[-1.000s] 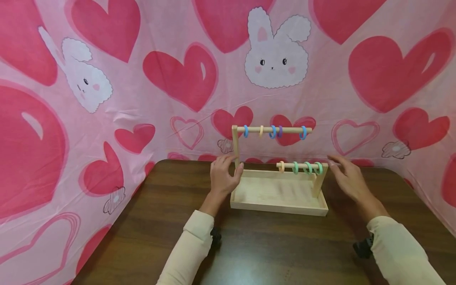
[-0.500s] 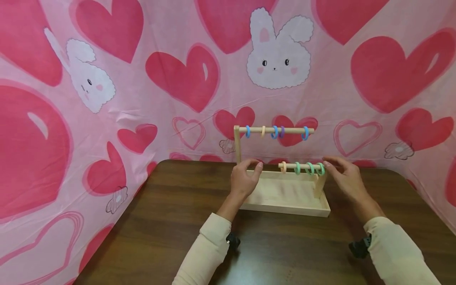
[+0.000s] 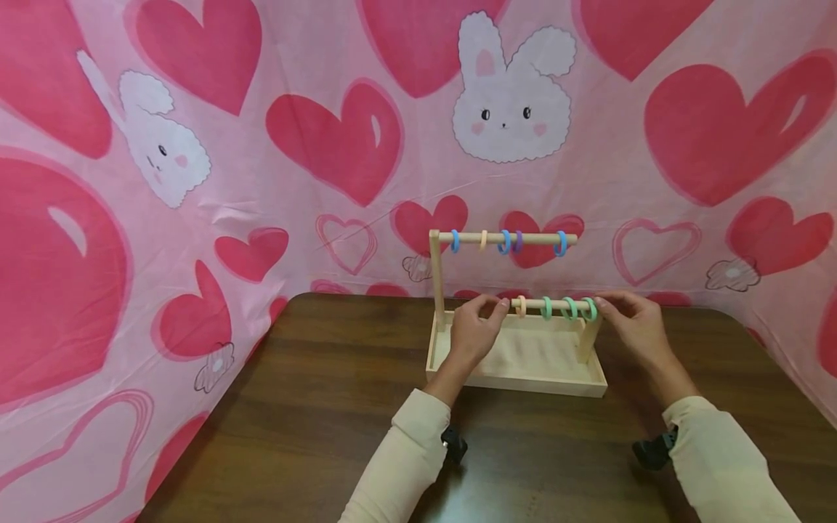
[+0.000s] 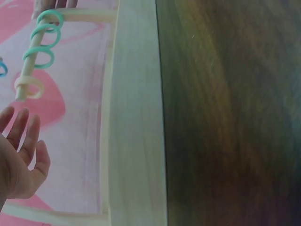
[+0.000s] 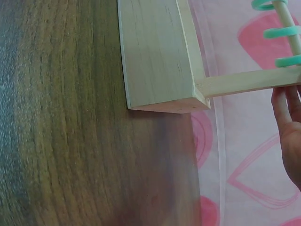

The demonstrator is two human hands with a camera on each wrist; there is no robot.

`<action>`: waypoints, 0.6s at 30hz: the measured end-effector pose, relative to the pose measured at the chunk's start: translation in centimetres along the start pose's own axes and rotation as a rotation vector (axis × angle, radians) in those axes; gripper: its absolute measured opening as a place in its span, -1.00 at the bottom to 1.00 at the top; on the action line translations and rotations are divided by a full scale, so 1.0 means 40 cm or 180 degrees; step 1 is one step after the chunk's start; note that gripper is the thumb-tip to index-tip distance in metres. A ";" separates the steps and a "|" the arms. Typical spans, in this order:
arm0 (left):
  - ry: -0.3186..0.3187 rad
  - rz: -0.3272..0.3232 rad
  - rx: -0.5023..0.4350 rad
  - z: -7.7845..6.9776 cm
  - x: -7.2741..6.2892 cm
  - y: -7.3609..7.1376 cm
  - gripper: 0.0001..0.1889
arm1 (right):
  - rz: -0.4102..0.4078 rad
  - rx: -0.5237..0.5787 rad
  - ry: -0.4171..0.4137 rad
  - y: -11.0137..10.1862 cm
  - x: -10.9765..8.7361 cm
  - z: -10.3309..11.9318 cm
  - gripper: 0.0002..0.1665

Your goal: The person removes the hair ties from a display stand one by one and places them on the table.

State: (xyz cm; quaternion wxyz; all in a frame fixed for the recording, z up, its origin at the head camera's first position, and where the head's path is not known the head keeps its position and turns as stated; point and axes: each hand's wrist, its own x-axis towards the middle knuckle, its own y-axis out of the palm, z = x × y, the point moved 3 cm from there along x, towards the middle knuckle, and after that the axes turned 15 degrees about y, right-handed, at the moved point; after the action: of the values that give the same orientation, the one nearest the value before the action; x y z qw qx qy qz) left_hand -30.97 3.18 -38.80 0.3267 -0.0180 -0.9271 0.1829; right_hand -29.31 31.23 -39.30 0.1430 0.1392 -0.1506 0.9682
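Note:
My left hand (image 3: 479, 327) is at the free left end of the lower wooden rod (image 3: 532, 303). In the left wrist view, the loosely bent fingers of this hand (image 4: 23, 160) stand just short of that tip. One peach ring (image 4: 41, 87) and several green rings (image 4: 47, 66) hang on the rod. My right hand (image 3: 634, 323) is at the rod's other end. Its extended fingers touch the outer side of the short wooden post (image 5: 244, 82) in the right wrist view; its thumb is out of sight there.
Both posts rise from a shallow wooden tray (image 3: 536, 383) on the dark wooden table (image 3: 314, 392). The taller post (image 3: 437, 276) carries an upper rod (image 3: 539, 239) with blue, cream and purple rings. A pink heart-print cloth (image 3: 294, 240) hangs behind.
My left hand has moved right, from beside the tall post to the lower rod's free end. My right hand has shifted slightly left to the short post. The rings hang in the same places.

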 end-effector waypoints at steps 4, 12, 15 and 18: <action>-0.0124 0.0021 -0.0014 0.001 -0.009 0.018 -0.70 | 0.0027 0.0001 0.0042 0.001 -0.001 -0.005 -0.74; -0.0233 0.0033 -0.0056 0.011 -0.019 0.050 -0.72 | 0.0028 0.0072 0.0063 0.004 -0.007 -0.012 -0.71; -0.0171 -0.0084 -0.0057 0.016 -0.024 0.063 -0.74 | -0.0008 0.0104 0.0062 0.004 -0.008 -0.013 -0.73; -0.0063 -0.0244 -0.0047 0.019 -0.027 0.075 -0.75 | -0.0031 0.0138 0.0052 0.004 -0.008 -0.013 -0.73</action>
State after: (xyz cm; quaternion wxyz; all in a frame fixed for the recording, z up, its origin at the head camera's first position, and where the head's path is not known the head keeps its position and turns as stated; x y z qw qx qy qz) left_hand -30.83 5.55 -41.04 0.3242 0.0170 -0.9316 0.1636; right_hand -29.19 31.17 -39.94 0.1460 0.1351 -0.1277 0.9717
